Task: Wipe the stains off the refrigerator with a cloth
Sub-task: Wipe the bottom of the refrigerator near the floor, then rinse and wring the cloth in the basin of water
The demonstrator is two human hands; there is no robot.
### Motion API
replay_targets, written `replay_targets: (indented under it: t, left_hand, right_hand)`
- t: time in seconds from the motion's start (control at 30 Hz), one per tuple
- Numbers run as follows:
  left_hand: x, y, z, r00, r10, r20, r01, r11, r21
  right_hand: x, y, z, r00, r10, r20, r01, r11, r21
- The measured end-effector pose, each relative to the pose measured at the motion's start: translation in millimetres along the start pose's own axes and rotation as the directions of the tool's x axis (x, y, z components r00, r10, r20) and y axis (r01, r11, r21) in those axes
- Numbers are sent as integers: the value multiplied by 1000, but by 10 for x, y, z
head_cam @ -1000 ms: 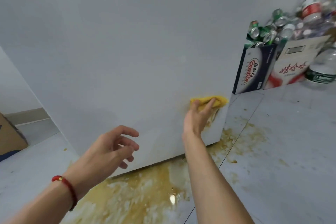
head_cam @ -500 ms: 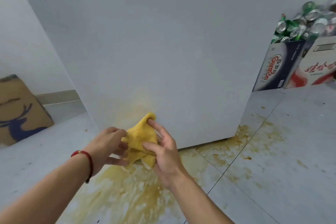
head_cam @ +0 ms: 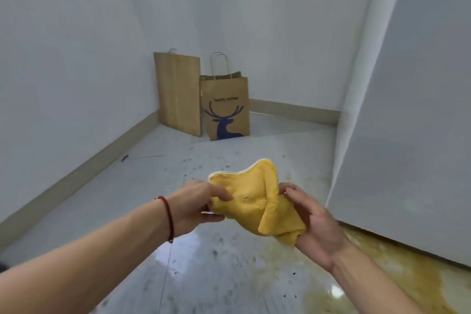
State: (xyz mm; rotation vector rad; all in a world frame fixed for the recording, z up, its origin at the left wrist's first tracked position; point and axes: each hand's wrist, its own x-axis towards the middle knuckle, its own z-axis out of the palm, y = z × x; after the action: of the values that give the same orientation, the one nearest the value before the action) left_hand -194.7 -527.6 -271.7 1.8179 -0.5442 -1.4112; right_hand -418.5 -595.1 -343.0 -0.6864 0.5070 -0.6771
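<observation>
A crumpled yellow cloth (head_cam: 252,199) with a white edge hangs between both my hands, in front of me and above the floor. My left hand (head_cam: 198,205), a red string on its wrist, pinches the cloth's left side. My right hand (head_cam: 309,219) grips the cloth's right, folded part from below. The white refrigerator (head_cam: 413,115) stands at the right, its near corner just right of the cloth. Neither hand nor the cloth touches it. A faint yellowish tint shows low on its left face.
A yellow-brown spill (head_cam: 397,273) covers the floor along the refrigerator's base at the lower right. A brown paper bag (head_cam: 225,107) with a blue deer and a flat brown bag (head_cam: 178,92) lean in the far corner. Dark specks dot the grey floor.
My view has swung left from the refrigerator's face to the room corner. The cloth left the refrigerator, my left hand joined my right on it, and both now hold it spread wider.
</observation>
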Motion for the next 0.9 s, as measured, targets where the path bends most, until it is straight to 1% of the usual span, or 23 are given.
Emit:
replay_targets:
  t: [0.03, 0.07, 0.13, 0.17, 0.23, 0.27, 0.33, 0.4, 0.47, 0.53, 0.57, 0.63, 0.67, 0.73, 0.8, 0.83, 0.87, 0.9]
  left_hand:
    - [-39, 2, -248, 998, 41, -40, -39, 998, 42]
    - [-96, -22, -582, 993, 77, -85, -71, 995, 77]
    - [-231, -44, -1067, 976, 157, -152, -135, 980, 147]
    - [-349, -72, -1371, 959, 204, -199, -168, 968, 184]
    - [-567, -132, -1791, 910, 307, -280, -226, 931, 287]
    - [-708, -214, -2044, 872, 347, -346, -237, 917, 321]
    - [-943, -402, -2404, 798, 396, -455, -235, 899, 370]
    - [-1086, -613, -2663, 730, 429, -532, -250, 892, 376]
    - [-1227, -874, -2904, 649, 405, -644, -264, 914, 309]
    - [-1405, -1092, -3060, 582, 332, -743, -266, 940, 211]
    - [-1539, -1242, -3148, 552, 277, -786, -267, 952, 147]
    - [-1824, -1484, -3279, 495, 171, -852, -284, 958, 27]
    - [-1946, -1555, -3315, 470, 120, -874, -302, 953, -31]
    - [-2299, -1773, -3395, 378, 3, -926, -336, 932, -135]
    - [-2736, -2025, -3468, 254, -89, -963, -385, 904, -186]
    - [-3024, -2184, -3469, 171, -147, -974, -419, 884, -207]
    - [-3177, -2278, -3475, 120, -181, -976, -435, 874, -216]
    - [-3408, -2441, -3462, 47, -232, -972, -444, 867, -228]
  right_hand:
    - [166, 38, 151, 1000, 7, 6, -7, 995, -96]
    - [373, 114, 366, 999, 25, 41, -16, 981, -194]
    - [662, 177, 688, 994, 50, 94, -8, 913, -408]
    - [830, 259, 900, 990, 75, 122, -1, 854, -520]
    - [1064, 349, 1199, 984, 102, 148, 36, 697, -716]
    - [1208, 435, 1422, 973, 136, 186, 65, 614, -787]
    - [1401, 586, 1806, 947, 193, 257, 133, 492, -861]
    - [1547, 734, 2132, 919, 204, 338, 230, 420, -878]
    - [1683, 963, 2476, 883, 228, 409, 308, 375, -874]
    - [1758, 1188, 2811, 834, 256, 489, 381, 374, -846]
    - [1778, 1364, 3009, 796, 266, 544, 434, 377, -819]
    - [1763, 1680, 3337, 738, 258, 624, 527, 356, -771]
    - [1750, 1794, 3455, 727, 243, 642, 560, 332, -759]
    - [1643, 2106, 3789, 683, 238, 690, 621, 309, -721]
    - [1435, 2399, 4196, 604, 236, 761, 667, 373, -645]
    - [1267, 2589, 4441, 543, 237, 805, 686, 428, -589]
    - [1140, 2658, 4579, 512, 211, 833, 694, 470, -546]
    - [966, 2818, 4775, 453, 199, 869, 707, 513, -486]
